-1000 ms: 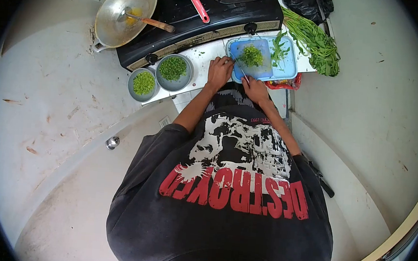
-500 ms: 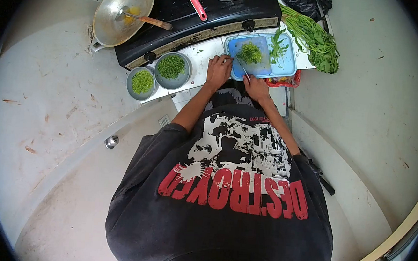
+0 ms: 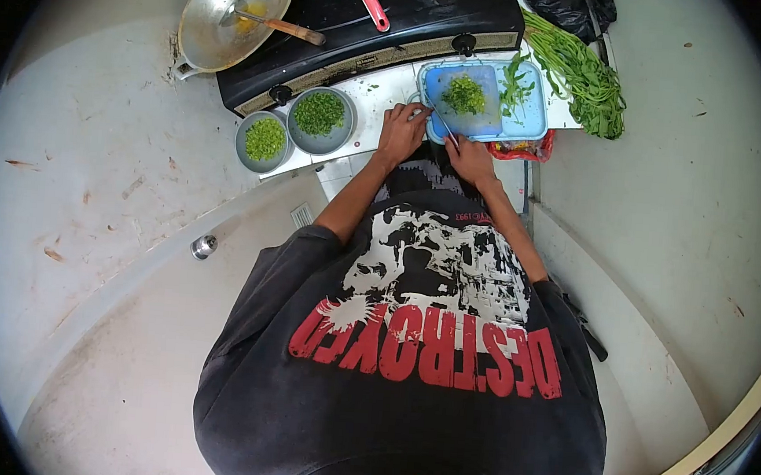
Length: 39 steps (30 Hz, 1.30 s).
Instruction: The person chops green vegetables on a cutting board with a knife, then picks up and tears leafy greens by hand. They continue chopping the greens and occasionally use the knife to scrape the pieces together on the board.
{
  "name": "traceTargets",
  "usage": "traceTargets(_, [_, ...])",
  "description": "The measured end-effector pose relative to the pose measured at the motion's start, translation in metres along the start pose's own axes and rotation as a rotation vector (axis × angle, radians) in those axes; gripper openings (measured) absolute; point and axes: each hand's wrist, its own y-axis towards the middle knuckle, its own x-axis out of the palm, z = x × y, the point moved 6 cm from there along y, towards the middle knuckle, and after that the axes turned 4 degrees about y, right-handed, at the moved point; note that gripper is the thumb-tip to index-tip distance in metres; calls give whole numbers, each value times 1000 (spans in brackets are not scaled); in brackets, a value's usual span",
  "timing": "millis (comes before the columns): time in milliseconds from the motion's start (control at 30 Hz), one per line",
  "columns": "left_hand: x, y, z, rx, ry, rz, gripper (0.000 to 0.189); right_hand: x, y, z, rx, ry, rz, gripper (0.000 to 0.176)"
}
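At blue board (image 3: pixel 517 119), right hand (image 3: pixel 470 160) closed on knife (image 3: pixel 442 125), left hand (image 3: pixel 403 133) touching rim

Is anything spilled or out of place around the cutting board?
A few chopped green bits lie scattered on the white counter between the larger bowl and the blue cutting board. Nothing else stands out.

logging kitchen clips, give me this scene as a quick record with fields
left hand: at the near left edge of the blue board, grip unclear
right hand: holds a knife, blade over the board
on board: chopped greens
right of board: long uncut greens
left of board: larger bowl and smaller bowl, both with chopped greens
stove: wok at its left end
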Motion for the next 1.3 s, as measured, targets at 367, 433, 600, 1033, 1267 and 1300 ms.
traceTargets(367, [-24, 22, 18, -2, -279, 57, 32, -48, 10, 14, 99, -8, 164, 42])
traceTargets(433, [-29, 33, 34, 63, -305, -24, 39, -65, 8, 8, 110, -19, 196, 38])
traceTargets(600, [-7, 49, 48, 183, -181, -431, 58, -81, 0, 7, 46, -90, 183, 35])
traceTargets(1033, [-10, 74, 16, -92, -84, -394, 62, -89, -35, 34, 79, 30, 243, 36])
traceTargets(1267, [2, 105, 59, 72, -196, -320, 47, -101, -62, 84, 302, 361, 376, 42])
traceTargets(1300, [9, 113, 66, 104, -195, -323, 45, -106, -63, 90, 324, 411, 392, 43])
